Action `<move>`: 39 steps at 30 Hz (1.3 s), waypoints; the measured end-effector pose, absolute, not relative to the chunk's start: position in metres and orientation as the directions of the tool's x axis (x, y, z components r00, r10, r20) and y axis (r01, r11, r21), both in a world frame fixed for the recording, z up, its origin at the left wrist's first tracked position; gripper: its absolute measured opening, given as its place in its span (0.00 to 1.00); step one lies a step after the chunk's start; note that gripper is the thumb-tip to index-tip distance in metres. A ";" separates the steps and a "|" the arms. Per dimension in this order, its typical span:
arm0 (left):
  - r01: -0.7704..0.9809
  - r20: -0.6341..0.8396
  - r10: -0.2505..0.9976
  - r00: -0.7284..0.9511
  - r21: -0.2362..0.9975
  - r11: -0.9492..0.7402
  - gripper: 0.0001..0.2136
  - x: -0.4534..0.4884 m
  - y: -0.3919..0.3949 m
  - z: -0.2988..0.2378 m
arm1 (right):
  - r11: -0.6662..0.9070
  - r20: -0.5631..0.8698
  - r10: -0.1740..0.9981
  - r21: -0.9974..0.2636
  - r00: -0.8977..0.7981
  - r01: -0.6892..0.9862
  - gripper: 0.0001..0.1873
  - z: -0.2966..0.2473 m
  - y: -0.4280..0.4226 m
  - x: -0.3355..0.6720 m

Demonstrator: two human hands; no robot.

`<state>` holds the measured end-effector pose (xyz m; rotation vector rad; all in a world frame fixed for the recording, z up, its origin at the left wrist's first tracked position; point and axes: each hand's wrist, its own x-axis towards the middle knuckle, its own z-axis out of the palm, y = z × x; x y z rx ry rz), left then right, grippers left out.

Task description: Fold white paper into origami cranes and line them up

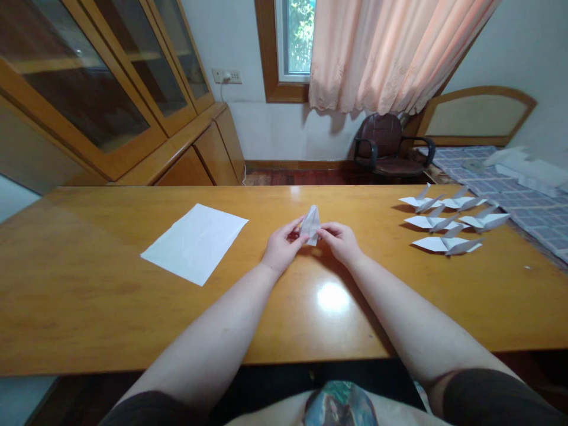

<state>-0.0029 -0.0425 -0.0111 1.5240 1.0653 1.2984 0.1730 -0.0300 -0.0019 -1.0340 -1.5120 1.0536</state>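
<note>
A small piece of folded white paper (312, 220), pointed at the top, is held just above the middle of the table. My left hand (283, 244) pinches it from the left, thumb in front and fingers behind. From the right, my right hand (341, 241) grips its lower edge between thumb and forefinger. The fingertips hide parts of the paper's sides. Over to the left, a flat white sheet of paper (195, 244) lies turned at an angle on the table.
Several folded paper cranes (446, 245) stand grouped at the right end of the wooden table (110, 319). A tiny white scrap (527, 267) lies near them. Beyond the table are an office chair (385, 142), a bed (523, 189) and a glass-doored cabinet (177, 142).
</note>
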 end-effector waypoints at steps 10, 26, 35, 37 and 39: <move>0.164 0.285 0.920 0.271 0.928 -0.336 0.27 -0.002 -0.047 -0.011 | 0.095 0.090 0.990 -0.995 -0.104 0.039 0.14 -0.002 -0.023 0.177; 0.306 0.255 0.953 0.162 0.906 -0.294 0.19 0.002 -0.048 -0.008 | 0.062 0.053 0.994 -0.993 -0.096 0.097 0.12 0.001 -0.025 0.172; 0.173 0.244 0.941 0.235 0.942 -0.288 0.18 0.003 -0.045 -0.014 | -0.033 -0.034 0.994 -0.999 -0.108 0.013 0.15 -0.003 -0.021 0.175; 0.176 0.228 0.943 0.242 0.945 -0.274 0.19 0.003 -0.045 -0.014 | -0.036 -0.039 0.995 -0.999 -0.097 0.031 0.16 -0.002 -0.021 0.175; 0.188 0.205 0.950 0.236 0.949 -0.252 0.19 0.003 -0.046 -0.014 | -0.031 -0.037 0.995 -0.998 -0.091 0.062 0.17 -0.002 -0.021 0.175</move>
